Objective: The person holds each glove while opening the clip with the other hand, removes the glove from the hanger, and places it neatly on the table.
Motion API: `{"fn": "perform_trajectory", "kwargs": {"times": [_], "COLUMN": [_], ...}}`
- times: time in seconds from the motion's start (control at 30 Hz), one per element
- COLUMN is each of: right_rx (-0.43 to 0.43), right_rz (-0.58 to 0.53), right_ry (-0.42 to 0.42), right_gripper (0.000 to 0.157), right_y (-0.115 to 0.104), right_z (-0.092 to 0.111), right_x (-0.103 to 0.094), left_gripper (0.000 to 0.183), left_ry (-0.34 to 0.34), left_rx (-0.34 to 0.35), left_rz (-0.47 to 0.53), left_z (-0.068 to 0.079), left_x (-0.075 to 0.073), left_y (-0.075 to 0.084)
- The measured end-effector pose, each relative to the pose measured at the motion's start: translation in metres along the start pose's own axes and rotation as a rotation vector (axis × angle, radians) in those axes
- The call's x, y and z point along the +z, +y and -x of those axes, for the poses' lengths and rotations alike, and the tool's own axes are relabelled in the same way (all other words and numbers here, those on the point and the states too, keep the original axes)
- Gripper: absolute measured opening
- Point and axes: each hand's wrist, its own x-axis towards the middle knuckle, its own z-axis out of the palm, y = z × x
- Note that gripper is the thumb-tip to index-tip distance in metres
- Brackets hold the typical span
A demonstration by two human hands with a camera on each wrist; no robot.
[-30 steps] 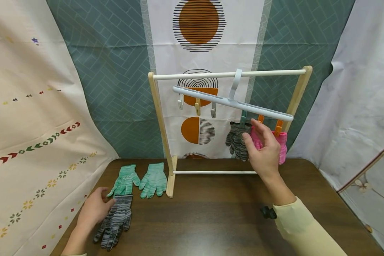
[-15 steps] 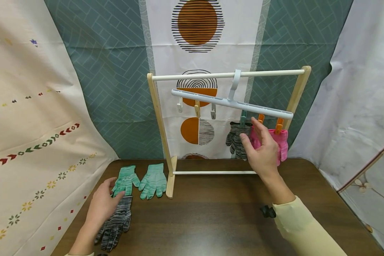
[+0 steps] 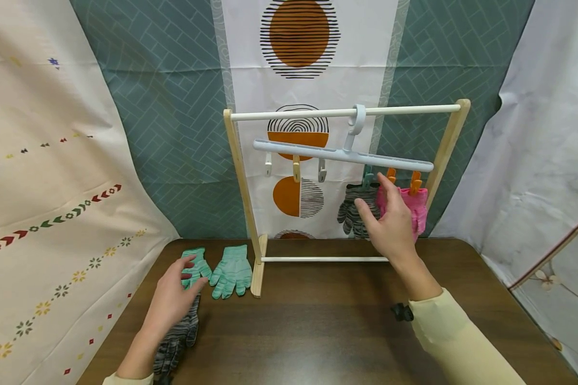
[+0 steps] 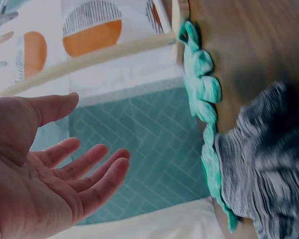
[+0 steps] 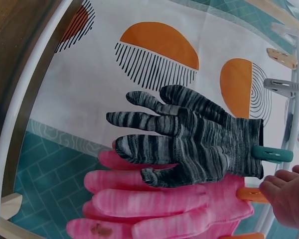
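My left hand (image 3: 170,299) is above the left side of the table, fingers spread and holding nothing. Below it lies a dark striped glove (image 3: 185,329), partly covered, beside two mint green gloves (image 3: 232,270). A pale clothes hanger (image 3: 318,153) hangs by its hook, its right end tilted down. From it hang a dark striped glove (image 5: 204,132) in a green clothespin (image 5: 272,154) and pink gloves (image 5: 189,201) in orange clothespins (image 5: 251,194). My right hand (image 3: 392,230) hovers before these gloves with relaxed fingers and no grip visible.
A wooden rack with a white top bar (image 3: 294,114) and a lower bar (image 3: 322,259) stands at the back of the brown table (image 3: 308,331). Several clothespins, including a beige one (image 3: 296,168), hang on the hanger's left half. Patterned cloths surround the table.
My left hand has moved up and to the right, from beside the dark glove to over the gloves. The hanger has swung and tilts less. My right hand has shifted slightly left.
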Motion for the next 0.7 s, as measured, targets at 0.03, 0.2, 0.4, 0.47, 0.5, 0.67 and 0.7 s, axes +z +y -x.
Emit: {"fn": "perform_trajectory", "kwargs": {"times": [0.03, 0.2, 0.4, 0.47, 0.5, 0.67, 0.7], "right_rx": [0.010, 0.058, 0.073, 0.065, 0.063, 0.079, 0.089], "right_rz": [0.007, 0.048, 0.081, 0.080, 0.079, 0.062, 0.055], "right_ry": [-0.013, -0.079, -0.093, -0.084, -0.078, -0.053, -0.050], "right_gripper": [0.070, 0.075, 0.077, 0.076, 0.076, 0.071, 0.070], "right_y": [-0.001, -0.004, -0.005, -0.005, -0.005, -0.005, -0.005], "right_z": [-0.001, -0.006, -0.010, -0.011, -0.012, -0.015, -0.015], "right_x": [0.000, 0.001, 0.005, 0.006, 0.007, 0.009, 0.010], "left_gripper": [0.062, 0.061, 0.061, 0.060, 0.060, 0.058, 0.058], "left_ry": [0.002, -0.004, -0.007, -0.014, -0.017, -0.019, -0.020], "left_rx": [0.009, 0.036, 0.054, 0.056, 0.057, 0.070, 0.071], "left_rz": [0.006, 0.041, 0.059, 0.063, 0.066, 0.068, 0.063], "left_z": [-0.001, -0.002, -0.001, -0.001, -0.002, -0.002, -0.002], "left_x": [0.001, 0.009, 0.016, 0.017, 0.018, 0.021, 0.022], "left_y": [0.003, 0.014, 0.020, 0.021, 0.021, 0.026, 0.027]}}
